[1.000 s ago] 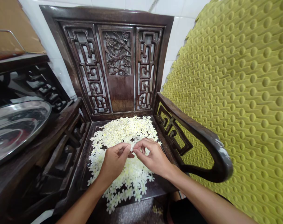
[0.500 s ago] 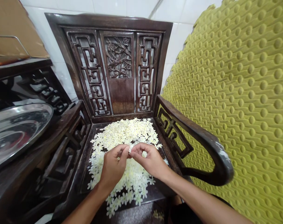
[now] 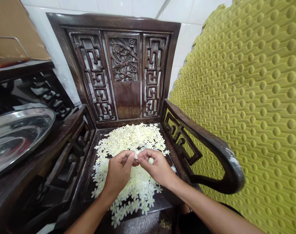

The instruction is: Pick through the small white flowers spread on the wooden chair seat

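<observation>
Thumbs and fingers of both hands meet in a pinch around a small white flower [image 3: 136, 154]. My left hand [image 3: 120, 167] is closed on its left side. From the right, my right hand [image 3: 155, 164] pinches the same flower with bent fingers. Just how each fingertip grips it is too small to tell. Beneath my hands, a thick spread of pale yellow-white flowers [image 3: 130, 138] covers much of the dark wooden chair seat [image 3: 89, 182]. Part of this spread is hidden behind my hands and wrists.
A carved chair back [image 3: 128, 97] rises behind the flowers. The chair's right armrest [image 3: 211, 139] curves forward beside a bumpy yellow-green foam mat [image 3: 255, 97]. At left, a shiny metal tray [image 3: 44, 130] rests by the left armrest [image 3: 65, 139]. Some fallen flowers [image 3: 165, 224] lie below the seat.
Both hands stay in nearly the same place, still pinching the small white flower. Only slight finger movement shows, and the spread of flowers looks the same.
</observation>
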Motion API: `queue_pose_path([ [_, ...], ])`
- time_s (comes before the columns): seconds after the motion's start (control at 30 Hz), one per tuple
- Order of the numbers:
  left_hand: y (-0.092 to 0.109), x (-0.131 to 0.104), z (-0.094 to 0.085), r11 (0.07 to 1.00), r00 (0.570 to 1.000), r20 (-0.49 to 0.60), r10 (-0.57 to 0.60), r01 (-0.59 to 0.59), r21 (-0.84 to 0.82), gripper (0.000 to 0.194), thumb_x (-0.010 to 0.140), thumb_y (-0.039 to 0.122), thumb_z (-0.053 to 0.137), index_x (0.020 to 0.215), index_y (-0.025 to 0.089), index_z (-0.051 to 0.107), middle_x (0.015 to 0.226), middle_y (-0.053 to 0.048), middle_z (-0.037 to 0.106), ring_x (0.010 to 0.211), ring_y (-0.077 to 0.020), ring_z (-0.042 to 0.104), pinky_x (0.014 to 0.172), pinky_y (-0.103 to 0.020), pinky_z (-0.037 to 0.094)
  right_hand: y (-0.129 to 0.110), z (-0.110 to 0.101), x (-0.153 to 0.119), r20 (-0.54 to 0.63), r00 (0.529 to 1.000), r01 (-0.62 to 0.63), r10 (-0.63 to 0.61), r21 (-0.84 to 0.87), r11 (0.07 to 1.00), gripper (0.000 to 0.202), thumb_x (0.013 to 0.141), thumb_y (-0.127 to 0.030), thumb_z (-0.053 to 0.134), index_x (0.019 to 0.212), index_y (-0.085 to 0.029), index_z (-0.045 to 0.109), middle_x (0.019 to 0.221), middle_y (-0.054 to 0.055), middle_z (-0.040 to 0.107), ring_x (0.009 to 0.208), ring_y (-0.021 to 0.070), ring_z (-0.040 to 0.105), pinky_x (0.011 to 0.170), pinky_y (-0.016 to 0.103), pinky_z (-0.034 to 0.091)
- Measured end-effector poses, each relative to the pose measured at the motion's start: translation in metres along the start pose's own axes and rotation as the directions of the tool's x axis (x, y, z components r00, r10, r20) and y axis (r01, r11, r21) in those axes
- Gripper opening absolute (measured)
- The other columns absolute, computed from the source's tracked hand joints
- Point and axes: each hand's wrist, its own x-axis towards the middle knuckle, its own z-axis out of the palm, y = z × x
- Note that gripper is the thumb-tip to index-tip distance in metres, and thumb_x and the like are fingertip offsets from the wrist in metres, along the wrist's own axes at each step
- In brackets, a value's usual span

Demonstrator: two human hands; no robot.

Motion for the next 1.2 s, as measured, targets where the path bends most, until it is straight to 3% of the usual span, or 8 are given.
queue_pose_path([
  [0.2,-0.001,0.003,0.003,0.952,0.977,0.124,-0.175,0.2,-0.232,0.025,0.085,0.038,0.068,0.092,0.014,0.068,0.074,-0.004,0.075,0.069,-0.02,0.073,0.07,-0.034,0.06,0.002,0.001,0.001,-0.022,1.0,-0.02,0.021,0.05,0.999,0.007,0.084,-0.018,0.061,0.079,-0.017,0.066,0.068,-0.003,0.057,0.065,0.0121,0.05,0.062,0.023,0.041],
  [0.33,-0.003,0.003,0.004,0.952,0.986,0.076,-0.146,0.161,-0.26,0.023,0.081,0.034,0.073,0.092,0.016,0.064,0.075,-0.001,0.073,0.067,-0.0176,0.071,0.066,-0.031,0.06,0.004,0.001,0.002,-0.023,0.999,-0.046,0.048,0.051,0.998,0.008,0.084,-0.02,0.061,0.078,-0.016,0.067,0.068,-0.003,0.058,0.064,0.0116,0.049,0.061,0.023,0.04],
  [0.5,-0.001,0.002,0.003,0.952,0.977,0.17,-0.125,0.167,-0.258,0.023,0.086,0.038,0.067,0.091,0.016,0.068,0.084,-0.005,0.076,0.077,-0.0208,0.074,0.074,-0.035,0.061,0.004,-0.002,0.003,-0.041,0.998,-0.049,0.051,0.062,0.997,0.008,0.083,-0.02,0.063,0.078,-0.016,0.067,0.067,-0.003,0.058,0.064,0.0116,0.05,0.061,0.023,0.041],
  [0.6,0.0,0.002,0.005,0.947,0.979,0.141,-0.15,0.183,-0.265,0.024,0.08,0.037,0.074,0.089,0.015,0.07,0.081,-0.005,0.077,0.076,-0.0211,0.074,0.076,-0.036,0.061,0.003,-0.003,0.003,-0.049,0.998,-0.042,0.046,0.072,0.996,0.006,0.082,-0.018,0.063,0.079,-0.016,0.068,0.067,-0.003,0.059,0.063,0.0116,0.05,0.061,0.023,0.042],
  [0.73,-0.003,0.005,0.004,0.958,0.982,0.1,-0.162,0.181,-0.222,0.023,0.079,0.037,0.074,0.083,0.015,0.069,0.074,-0.004,0.076,0.071,-0.0202,0.074,0.074,-0.035,0.061,0.003,-0.003,0.003,-0.049,0.997,-0.053,0.056,0.066,0.996,0.007,0.078,-0.014,0.061,0.078,-0.016,0.067,0.066,-0.004,0.058,0.062,0.0112,0.05,0.059,0.023,0.041],
  [0.87,-0.011,0.016,-0.011,0.982,0.987,-0.027,-0.158,0.154,-0.109,0.022,0.079,0.038,0.071,0.081,0.017,0.066,0.067,0.0,0.072,0.068,-0.0199,0.074,0.067,-0.031,0.059,0.003,-0.008,0.005,-0.082,0.994,-0.064,0.067,0.037,0.997,0.007,0.074,-0.013,0.059,0.074,-0.016,0.065,0.065,-0.004,0.055,0.062,0.0112,0.049,0.058,0.023,0.039],
  [1.03,-0.016,0.029,-0.032,0.958,0.998,0.03,-0.06,0.049,0.283,0.012,0.072,0.03,0.073,0.078,0.02,0.075,0.068,-0.001,0.073,0.069,-0.0211,0.071,0.06,-0.026,0.054,0.0,-0.017,0.009,-0.117,0.989,-0.086,0.089,0.028,0.996,0.005,0.072,-0.016,0.058,0.071,-0.017,0.063,0.063,-0.004,0.053,0.06,0.0112,0.046,0.055,0.023,0.036],
  [1.2,-0.006,0.02,-0.023,0.992,0.995,0.096,0.002,-0.014,0.126,0.015,0.081,0.033,0.068,0.087,0.019,0.073,0.083,-0.004,0.075,0.077,-0.0188,0.07,0.072,-0.027,0.056,0.002,-0.016,0.009,-0.108,0.99,-0.092,0.088,-0.031,0.995,0.007,0.073,-0.016,0.057,0.073,-0.016,0.065,0.062,-0.004,0.053,0.059,0.0109,0.045,0.053,0.022,0.034],
])
